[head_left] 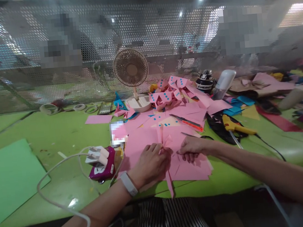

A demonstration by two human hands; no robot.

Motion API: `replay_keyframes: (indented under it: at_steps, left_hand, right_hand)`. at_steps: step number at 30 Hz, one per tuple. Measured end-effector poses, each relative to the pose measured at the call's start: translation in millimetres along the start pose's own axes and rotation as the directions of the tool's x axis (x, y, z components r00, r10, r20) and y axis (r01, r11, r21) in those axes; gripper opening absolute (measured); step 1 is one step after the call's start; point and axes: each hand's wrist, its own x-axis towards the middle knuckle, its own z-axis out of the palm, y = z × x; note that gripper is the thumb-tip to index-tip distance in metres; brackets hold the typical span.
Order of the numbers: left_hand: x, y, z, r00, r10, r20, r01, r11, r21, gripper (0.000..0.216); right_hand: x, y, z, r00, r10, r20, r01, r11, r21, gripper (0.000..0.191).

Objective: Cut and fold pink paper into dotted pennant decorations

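Note:
My left hand point(154, 164), with a pale band on its wrist, is closed on a folded pink paper strip point(169, 183). One end of the strip hangs toward the table's front edge, and pointed pieces rise above the fingers. Just to the right, my right hand point(192, 148) has its fingers curled in a pinch; what they hold, if anything, is hidden. Both hands are over a stack of pink paper sheets point(140, 139). Dark-handled scissors point(207, 137) lie partly behind my right hand. Beyond them rests an orange and black utility knife point(189, 121).
A small fan point(130, 68) stands behind folded pink paper pieces point(166, 96). On the right lies a yellow glue gun point(238, 126). To the left are a purple power strip point(103, 168) with plugs, a looping white cable point(52, 201) and a green sheet point(12, 180).

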Motion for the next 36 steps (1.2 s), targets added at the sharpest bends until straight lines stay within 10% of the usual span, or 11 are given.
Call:
replay_keyframes:
  at_steps: [17,21,28,36]
  left_hand:
    - [5.3,-7.5,-8.9,1.000,0.002,0.030,0.001,0.996,-0.093,0.024]
    - [24.7,-15.4,-13.5,0.989,-0.149,0.011,0.147,0.966,-0.211,0.026]
    - [51.2,-29.2,8.1,0.869,-0.458,0.187,0.492,0.840,-0.230,0.105]
    - [62.9,-41.2,-0.5,0.798,-0.464,0.385,0.582,0.758,-0.294,0.122]
  right_hand:
    - [10.7,-12.3,1.2,1.000,-0.030,-0.004,0.030,0.996,-0.084,0.028]
    - [9.0,-12.6,-0.6,0.999,-0.042,-0.005,0.041,0.996,-0.078,0.025]
    - [9.2,-12.7,-0.4,0.998,-0.051,0.024,0.052,0.998,-0.024,0.025]
    - [13.3,-7.7,-1.3,0.995,-0.097,0.031,0.097,0.995,-0.008,0.023]
